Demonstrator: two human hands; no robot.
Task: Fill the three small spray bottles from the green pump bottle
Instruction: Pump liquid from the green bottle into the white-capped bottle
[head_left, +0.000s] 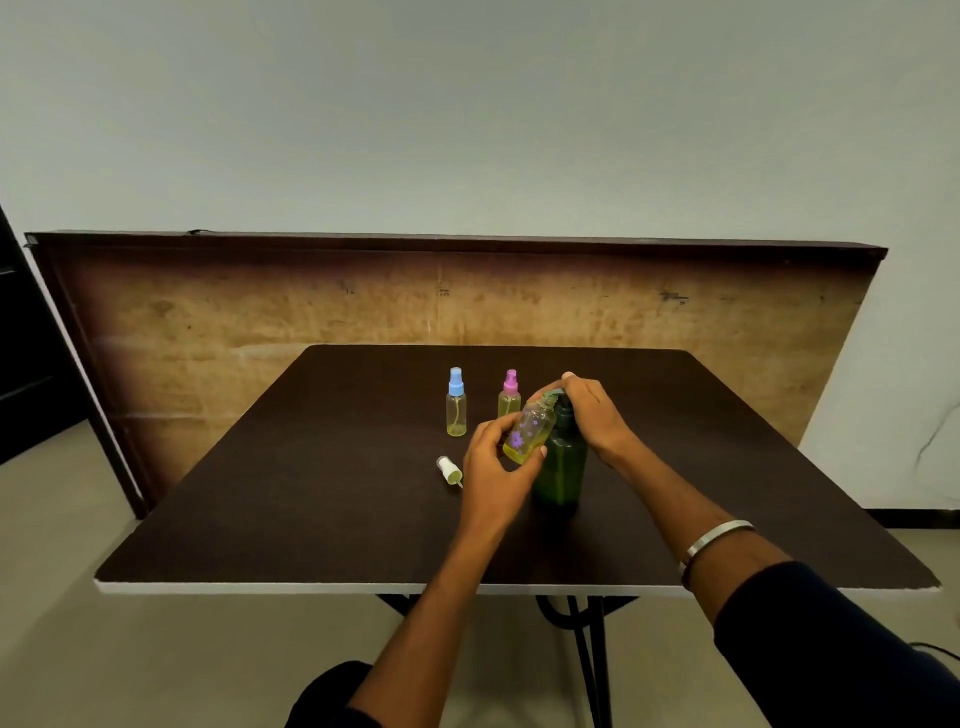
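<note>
— Count, left to right?

— Three small bottles: blue-capped bottle (456, 409) and pink-capped bottle (509, 394) upright above frame centre; one loose sprayer cap (450, 470) lying lower left of them.

— Hands?

— Left hand (493, 467) grips the uncapped flowered bottle (530, 432), tilted against one green pump bottle (561, 462). Right hand (592, 410) is curled over its pump.

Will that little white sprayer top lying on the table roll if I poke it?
Probably. The sprayer top lies on its side and looks round, so it may roll in a curve. It looks small and plastic, likely light, so it would skid easily on the smooth table.
</note>
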